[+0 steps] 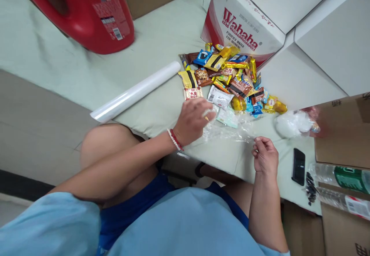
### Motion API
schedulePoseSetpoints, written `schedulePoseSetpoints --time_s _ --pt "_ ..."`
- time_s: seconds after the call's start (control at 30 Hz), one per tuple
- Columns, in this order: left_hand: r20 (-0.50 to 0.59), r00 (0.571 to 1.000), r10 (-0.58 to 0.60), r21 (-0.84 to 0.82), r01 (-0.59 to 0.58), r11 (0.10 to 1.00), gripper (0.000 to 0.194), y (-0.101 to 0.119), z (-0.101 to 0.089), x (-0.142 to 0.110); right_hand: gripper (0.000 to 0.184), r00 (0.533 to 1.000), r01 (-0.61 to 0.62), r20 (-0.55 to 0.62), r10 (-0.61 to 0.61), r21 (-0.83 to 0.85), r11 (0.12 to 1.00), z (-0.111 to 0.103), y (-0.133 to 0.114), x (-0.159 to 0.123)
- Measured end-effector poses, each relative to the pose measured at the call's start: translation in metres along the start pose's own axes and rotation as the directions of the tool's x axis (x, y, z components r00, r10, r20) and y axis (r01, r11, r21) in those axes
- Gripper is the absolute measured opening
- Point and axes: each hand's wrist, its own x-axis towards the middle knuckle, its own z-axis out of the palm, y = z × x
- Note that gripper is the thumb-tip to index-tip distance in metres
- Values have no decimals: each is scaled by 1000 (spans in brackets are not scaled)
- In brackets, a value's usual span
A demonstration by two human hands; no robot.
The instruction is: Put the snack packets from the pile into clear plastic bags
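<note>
My left hand point(194, 118), with a red and white bracelet at the wrist, is closed at the near edge of a pile of wrapped snacks point(228, 71). A small whitish and yellow bit shows at its fingertips, too blurred to name. My right hand point(265, 153) pinches the right end of a clear plastic bag point(241, 131). The bag lies thin and crumpled between my hands. Just beyond it rest a white snack packet point(220, 97) and a pale green packet point(227, 116). Close to my left fingers is a cream and red packet point(193, 93).
A Wahaha carton point(241, 29) stands behind the pile. Left lie a white roll point(138, 90) and a red jug point(115, 17). At right are a bunched plastic bag point(293, 124), a black phone point(298, 166), plastic bottles point(348, 178) and a cardboard box point(341, 133).
</note>
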Motion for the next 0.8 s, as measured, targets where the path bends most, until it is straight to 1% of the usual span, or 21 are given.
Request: schedulePoseSetpoints --time_s 0.03,0.07,0.1,0.13,0.17,0.23,0.33,0.37,0.4,0.47,0.5,0.53,0.6,0.63,0.7,0.73,0.8 --pt "89 987 130 -12 -130 991 21 3 1 -2 47 1000 -10 21 10 17 1000 1 -3 -2" --pt "180 955 235 -38 -232 972 21 6 2 -3 47 999 -27 47 25 35 999 1 -7 -5" --pt "262 914 309 -63 -303 951 19 8 3 -5 48 996 -48 75 44 53 997 2 -11 -7" --pt "332 877 346 -76 -341 937 18 10 5 -6 48 993 -74 102 66 71 995 2 -16 -8" --pt "389 851 351 -72 -352 933 20 11 6 -7 48 988 -100 124 89 89 991 2 -19 -10" --pt "477 823 308 -42 -329 943 38 13 10 -10 50 980 -150 150 129 136 979 2 -26 -10" --pt "532 813 235 -10 -271 962 60 15 14 -14 48 968 -213 182 172 238 947 0 -32 -9" --pt "538 813 223 -8 -260 966 61 16 15 -14 46 963 -234 197 183 277 932 -1 -32 -8" --pt "544 812 210 -5 -247 969 58 16 16 -15 44 958 -254 213 193 314 915 -3 -33 -7" --pt "555 816 159 -6 -188 982 35 15 18 -14 40 949 -288 240 206 387 876 -8 -33 -5" --pt "555 822 125 -22 -136 990 24 14 18 -13 38 946 -299 249 208 420 857 -11 -33 -3" --pt "551 830 92 -56 -73 996 20 13 18 -12 36 944 -306 257 207 449 840 -14 -33 -1" --pt "521 853 35 -178 68 982 24 11 17 -9 32 943 -308 272 194 485 819 -18 -32 5" --pt "499 866 6 -248 136 959 26 10 16 -7 29 946 -296 270 180 491 820 -19 -32 8" --pt "452 889 -74 -366 260 894 30 10 14 -4 26 962 -235 235 136 466 853 -17 -32 12" --pt "436 891 -126 -406 320 856 31 11 13 -3 28 973 -189 206 108 427 884 -14 -32 12" --pt "431 872 -232 -456 433 777 32 14 12 -1 41 988 -72 152 28 295 953 -4 -31 4"
